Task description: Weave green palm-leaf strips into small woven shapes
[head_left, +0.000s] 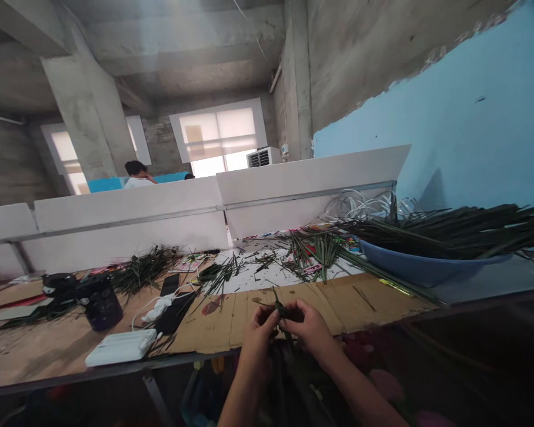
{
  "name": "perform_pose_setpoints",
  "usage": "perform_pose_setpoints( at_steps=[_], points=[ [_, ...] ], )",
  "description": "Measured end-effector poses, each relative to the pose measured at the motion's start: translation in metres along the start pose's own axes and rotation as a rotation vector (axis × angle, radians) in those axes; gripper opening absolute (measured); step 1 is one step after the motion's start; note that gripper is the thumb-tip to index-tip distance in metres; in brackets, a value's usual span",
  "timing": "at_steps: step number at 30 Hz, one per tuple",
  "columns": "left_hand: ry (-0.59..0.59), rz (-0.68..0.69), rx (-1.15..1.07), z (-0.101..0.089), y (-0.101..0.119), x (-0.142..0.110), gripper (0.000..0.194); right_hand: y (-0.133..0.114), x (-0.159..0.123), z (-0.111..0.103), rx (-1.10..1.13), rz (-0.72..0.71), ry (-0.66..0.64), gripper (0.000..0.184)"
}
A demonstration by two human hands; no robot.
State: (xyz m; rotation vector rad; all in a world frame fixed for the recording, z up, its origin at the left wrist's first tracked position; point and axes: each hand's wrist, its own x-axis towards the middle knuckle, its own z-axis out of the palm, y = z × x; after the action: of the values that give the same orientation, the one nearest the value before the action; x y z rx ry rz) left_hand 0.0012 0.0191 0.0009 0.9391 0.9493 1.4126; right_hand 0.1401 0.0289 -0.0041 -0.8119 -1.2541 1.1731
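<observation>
- Your left hand [262,325] and right hand [303,323] pinch a green leaf [277,303] between thumbs and fingers, above the near edge of the cardboard [249,305].
- Your fingers hide the leaf's middle; its lower part fades into the dark below the table [40,356].
- You can't make out how the leaf is folded.
- Long leaves [463,228] heap over the basin [418,264], hiding its inside; the right frame edge cuts them off.
- The partition [129,204] hides most of a person [137,178].
</observation>
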Motion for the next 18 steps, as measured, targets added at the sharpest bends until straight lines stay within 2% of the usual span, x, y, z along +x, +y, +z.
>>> perform_pose_setpoints(
  at_steps=[4, 8, 14, 18],
  points=[
    [-0.013, -0.008, -0.034, -0.001, 0.002, 0.001, 0.050, -0.008, 0.000, -0.008, -0.014, 0.020, -0.042, 0.042],
    [-0.037, -0.006, -0.074, 0.003, 0.001, -0.001, 0.048, -0.015, 0.010, -0.014, -0.018, 0.060, -0.006, 0.042],
    [-0.064, -0.016, -0.157, 0.009, -0.003, -0.005, 0.044, -0.013, 0.022, -0.009, 0.026, 0.083, 0.032, 0.044],
    [-0.023, -0.027, -0.218, 0.008, -0.007, -0.004, 0.046, -0.007, 0.020, -0.009, 0.042, 0.080, 0.071, 0.040]
  ],
)
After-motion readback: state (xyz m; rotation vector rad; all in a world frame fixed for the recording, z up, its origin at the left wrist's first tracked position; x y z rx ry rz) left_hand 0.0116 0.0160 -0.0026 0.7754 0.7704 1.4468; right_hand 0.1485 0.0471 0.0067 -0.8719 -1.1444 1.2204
